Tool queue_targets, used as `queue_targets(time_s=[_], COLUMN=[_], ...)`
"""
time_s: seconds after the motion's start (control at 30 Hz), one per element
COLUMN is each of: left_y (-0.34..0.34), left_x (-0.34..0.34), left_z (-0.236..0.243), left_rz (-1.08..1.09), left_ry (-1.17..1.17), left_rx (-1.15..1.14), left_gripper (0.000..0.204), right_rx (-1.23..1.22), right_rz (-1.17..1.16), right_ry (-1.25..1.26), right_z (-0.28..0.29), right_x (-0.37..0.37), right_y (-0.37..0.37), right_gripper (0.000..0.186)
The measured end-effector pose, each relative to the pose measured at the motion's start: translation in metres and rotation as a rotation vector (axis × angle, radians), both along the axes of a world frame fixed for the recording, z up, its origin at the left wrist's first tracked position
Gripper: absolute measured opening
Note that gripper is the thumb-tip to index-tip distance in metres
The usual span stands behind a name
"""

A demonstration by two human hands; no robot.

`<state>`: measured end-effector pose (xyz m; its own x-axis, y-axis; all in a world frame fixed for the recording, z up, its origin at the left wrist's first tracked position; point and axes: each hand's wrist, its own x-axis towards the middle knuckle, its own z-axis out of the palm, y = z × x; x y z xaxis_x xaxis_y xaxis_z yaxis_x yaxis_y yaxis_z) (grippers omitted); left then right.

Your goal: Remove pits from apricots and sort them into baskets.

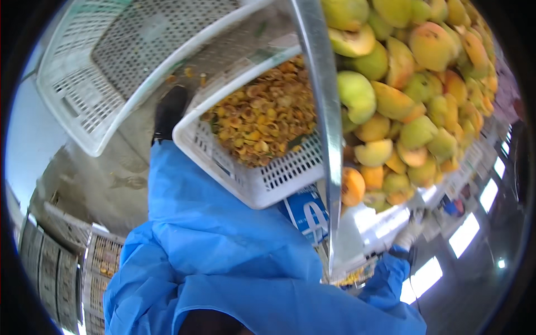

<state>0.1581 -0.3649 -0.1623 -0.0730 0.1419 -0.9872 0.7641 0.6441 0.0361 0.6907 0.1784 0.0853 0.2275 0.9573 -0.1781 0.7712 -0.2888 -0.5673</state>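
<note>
A heap of yellow-green and orange peaches (402,100), several of them cut into halves, lies on the metal table (321,84) at the right. Past the near side of the heap, my right hand (412,230) shows small and smeared, in a pale glove below a dark cuff. Its fingers cannot be made out, nor whether anything is in them. My left hand is out of sight; only the blue sleeve (125,268) shows at the lower left. Beside the table's edge stands a white plastic crate (273,187) with brown-yellow peach pits (268,111) in it.
A larger white crate (84,103) stands on the floor at the upper left. My dark shoe (170,109) is between the two crates. A blue printed box (306,212) sits by the table edge. Stacked crates (58,268) stand at the lower left.
</note>
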Motion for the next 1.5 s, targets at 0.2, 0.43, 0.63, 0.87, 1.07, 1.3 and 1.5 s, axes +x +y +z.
queue_targets(time_s=[0.2,0.43,0.63,0.87,1.07,1.3,1.5], left_y=[0.026,0.049,0.085,0.082,0.098,0.082,0.084], left_x=[-0.015,-0.049,-0.077,-0.117,-0.145,-0.165,-0.174], left_z=[-0.019,-0.011,-0.033,-0.064,-0.093,-0.096,-0.086], left_rz=[-0.052,-0.121,-0.251,-0.388,-0.504,-0.536,-0.616], left_ry=[-0.094,-0.082,-0.069,0.031,0.074,0.113,0.118], left_rx=[0.057,0.051,0.087,0.114,0.189,0.257,0.312], left_gripper=[0.034,0.034,0.034,0.033,0.033,0.033,0.033], right_rx=[0.121,0.249,0.530,0.623,0.761,0.381,-0.217], right_rz=[0.296,0.608,0.669,0.475,0.416,0.875,1.001], right_ry=[-0.010,0.038,-0.017,0.374,0.476,0.596,0.049], right_z=[0.018,0.036,0.022,-0.011,0.009,0.020,-0.059], right_x=[-0.160,-0.275,-0.262,-0.243,-0.230,-0.264,-0.256], right_y=[-0.026,-0.084,-0.134,-0.130,-0.152,-0.217,-0.228], right_gripper=[0.053,0.049,0.051,0.049,0.045,0.023,0.029])
